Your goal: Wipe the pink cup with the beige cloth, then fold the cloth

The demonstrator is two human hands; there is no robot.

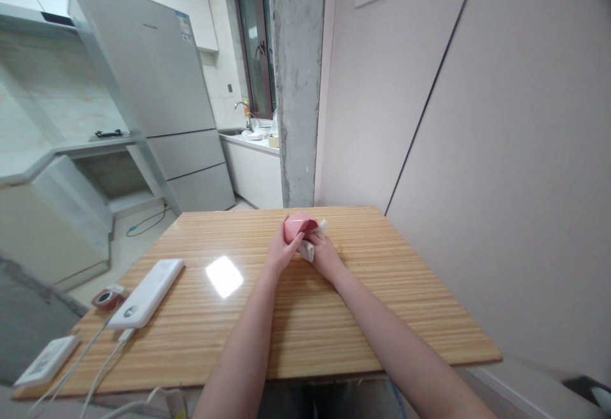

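Both hands meet at the counter's (334, 317) far centre, toward 12 o'clock. The left hand (281, 250) is clasped around a pink object (296, 225). The right hand (323, 252) grips a small white piece (308, 250) touching the pink object's underside. At 9 o'clock lie a white power bank (147, 293) and tape roll (107, 297), well apart.

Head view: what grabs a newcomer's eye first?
Both hands meet at the far middle of the wooden table: the left hand cups a pink object, the right hand pinches a small white piece under it. At the near left lies a white power bank with cables.
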